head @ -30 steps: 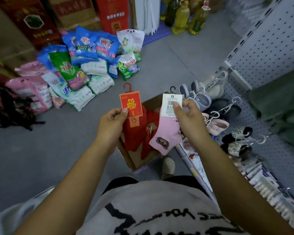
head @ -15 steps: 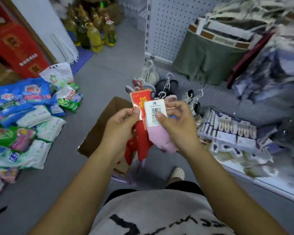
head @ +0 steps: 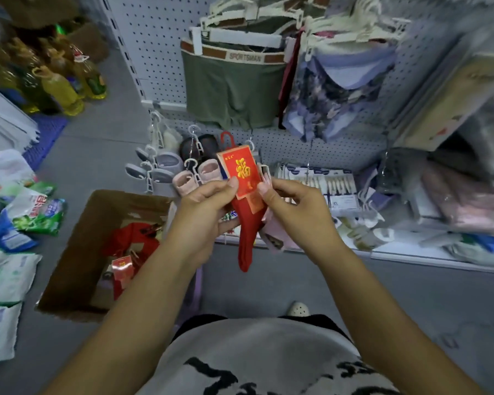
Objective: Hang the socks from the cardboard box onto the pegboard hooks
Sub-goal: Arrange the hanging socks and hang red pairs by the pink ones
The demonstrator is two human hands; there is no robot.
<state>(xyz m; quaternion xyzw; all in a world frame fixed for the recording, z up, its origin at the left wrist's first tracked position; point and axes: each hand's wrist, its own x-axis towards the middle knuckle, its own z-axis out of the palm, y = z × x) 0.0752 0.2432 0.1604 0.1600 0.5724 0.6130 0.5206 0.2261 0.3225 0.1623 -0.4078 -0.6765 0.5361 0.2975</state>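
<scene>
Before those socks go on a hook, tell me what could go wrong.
1. The red socks and pink socks are stacked and pinched between the left grip and right grip; one pair may drop when they are separated.
2. The pink pair sits mostly hidden behind, so its hanger could tangle with the red hook.
3. Slippers crowd the lower pegboard; hanging socks nearby might knock them.
</scene>
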